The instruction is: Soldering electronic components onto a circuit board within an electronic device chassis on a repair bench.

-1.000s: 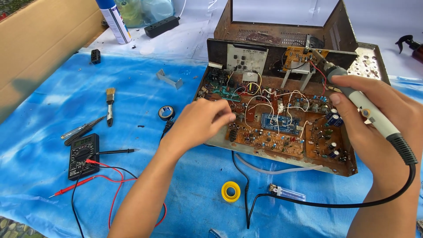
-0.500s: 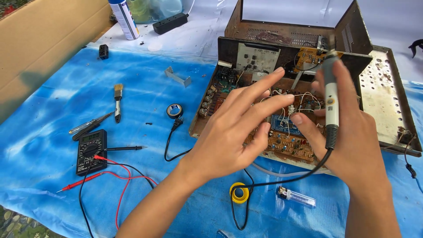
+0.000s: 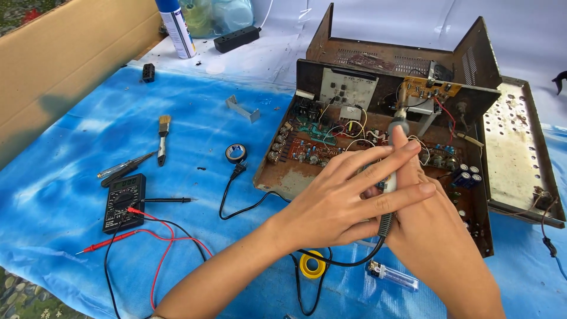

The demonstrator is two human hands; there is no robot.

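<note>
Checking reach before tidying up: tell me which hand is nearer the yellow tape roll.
Left. The left hand hovers just up and right of the yellow tape roll; the right hand, holding the soldering iron, sits farther right, beyond the left.

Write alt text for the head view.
Both hands meet over an opened amplifier chassis: the right hand grips a soldering iron, and the left hand lies across it. A multimeter with red and black leads rests on the blue sheet.

Rusty matt metal chassis (image 3: pixel 520 147), crinkled glossy blue plastic sheet (image 3: pixel 71 236), plain matt brown cardboard (image 3: pixel 65 65).
</note>
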